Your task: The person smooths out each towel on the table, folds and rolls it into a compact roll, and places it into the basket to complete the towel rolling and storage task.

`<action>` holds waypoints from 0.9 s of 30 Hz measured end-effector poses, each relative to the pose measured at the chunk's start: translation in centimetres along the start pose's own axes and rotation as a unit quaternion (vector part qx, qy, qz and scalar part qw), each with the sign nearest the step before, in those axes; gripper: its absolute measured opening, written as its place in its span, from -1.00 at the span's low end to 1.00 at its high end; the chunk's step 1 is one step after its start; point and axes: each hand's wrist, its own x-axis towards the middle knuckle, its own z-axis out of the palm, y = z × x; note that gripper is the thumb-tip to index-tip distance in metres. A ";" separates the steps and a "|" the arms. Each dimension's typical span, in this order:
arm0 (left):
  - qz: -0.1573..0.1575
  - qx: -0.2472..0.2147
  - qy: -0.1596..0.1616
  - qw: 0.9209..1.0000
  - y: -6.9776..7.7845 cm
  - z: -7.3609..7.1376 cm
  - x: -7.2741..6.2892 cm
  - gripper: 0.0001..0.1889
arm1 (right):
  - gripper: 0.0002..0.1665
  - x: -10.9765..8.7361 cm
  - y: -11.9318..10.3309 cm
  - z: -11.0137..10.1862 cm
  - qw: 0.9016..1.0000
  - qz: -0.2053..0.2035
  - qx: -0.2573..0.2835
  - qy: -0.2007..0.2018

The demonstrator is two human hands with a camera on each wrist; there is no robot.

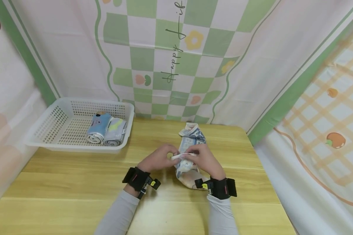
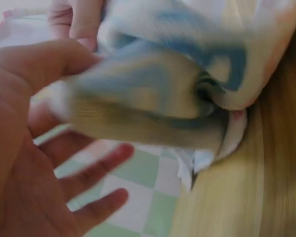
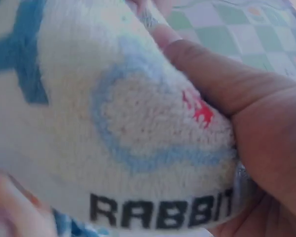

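Observation:
A small towel [image 1: 187,142], white with blue patterns, is held up at its middle by both hands above the wooden table. My left hand [image 1: 159,158] pinches its edge between thumb and index finger; in the left wrist view the other fingers [image 2: 96,173] spread apart below the towel's loose roll [image 2: 138,94]. My right hand [image 1: 207,161] grips the same edge close beside the left. The right wrist view shows terry cloth with a blue outline, a red mark and the black word RABBIT [image 3: 158,210]. One towel end lies toward the back, the other hangs toward me.
A white plastic basket [image 1: 76,147] stands at the back left of the table [image 1: 85,182]. Inside are a rolled blue towel [image 1: 98,127] and a rolled grey towel [image 1: 115,131]. A green-and-white checked curtain [image 1: 170,58] hangs behind the table.

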 end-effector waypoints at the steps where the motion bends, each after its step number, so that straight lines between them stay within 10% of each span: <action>1: 0.004 -0.002 0.007 1.000 0.2 0.1 0.0 -0.70 | -0.92 -0.2 0.1 -0.4 1.000 -0.001 0.001 0.009; 10: -0.012 -0.046 0.035 0.998 0.5 0.2 -0.3 -0.75 | -0.89 -3.1 0.5 -4.3 0.988 0.015 -0.048 0.148; 27: -0.131 0.090 0.094 0.983 -1.7 -5.2 -2.8 -0.80 | -0.72 -6.0 4.7 -8.3 0.957 0.083 -0.113 0.253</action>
